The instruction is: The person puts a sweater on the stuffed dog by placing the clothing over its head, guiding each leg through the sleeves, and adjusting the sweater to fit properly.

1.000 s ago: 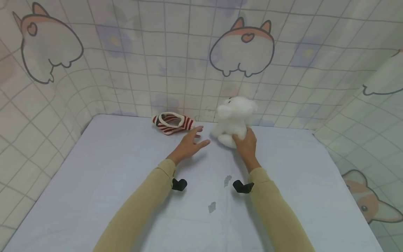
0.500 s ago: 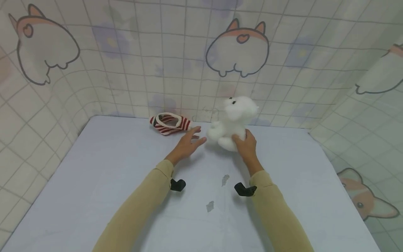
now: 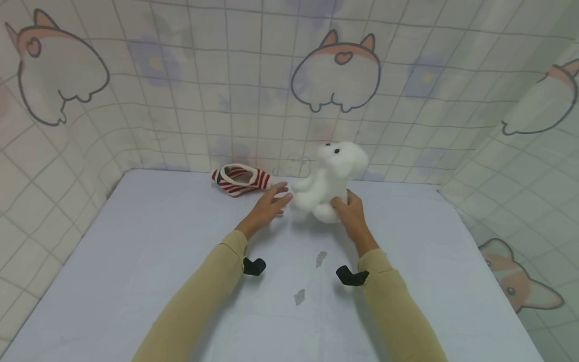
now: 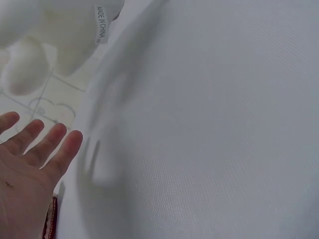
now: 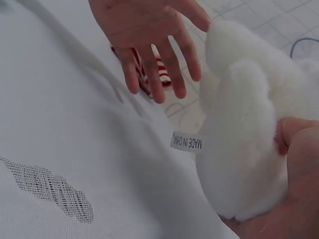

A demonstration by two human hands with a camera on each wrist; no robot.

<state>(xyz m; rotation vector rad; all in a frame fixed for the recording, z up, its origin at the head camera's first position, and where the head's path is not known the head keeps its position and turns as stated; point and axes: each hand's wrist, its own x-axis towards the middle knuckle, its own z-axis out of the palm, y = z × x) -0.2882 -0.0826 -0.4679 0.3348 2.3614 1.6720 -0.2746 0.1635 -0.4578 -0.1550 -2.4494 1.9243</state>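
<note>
My right hand [image 3: 354, 213] grips a white plush toy [image 3: 332, 183] by its lower body, thumb pressed into the fur in the right wrist view. The toy has black eyes and a tag [image 5: 187, 142] reading MADE IN CHINA. It leans back over the far part of the table, its head up and to the right. My left hand [image 3: 267, 205] is held beside the toy's left side with fingers spread and straight, holding nothing; its palm shows in the left wrist view. Just behind the left hand lies a red-and-white striped knitted garment [image 3: 239, 190], its opening facing up.
The white-covered table [image 3: 158, 261] ends at the back against a tiled-pattern curtain [image 3: 253, 85] with cartoon corgis. Two small grey patches [image 3: 321, 259] mark the cloth between the forearms. Black mounts [image 3: 255, 267] stick out from both wrists.
The right hand has tilted the plush toy and brought it slightly nearer, so its face turns up more. The left hand stays open close to it. The striped garment has not moved on the table.
</note>
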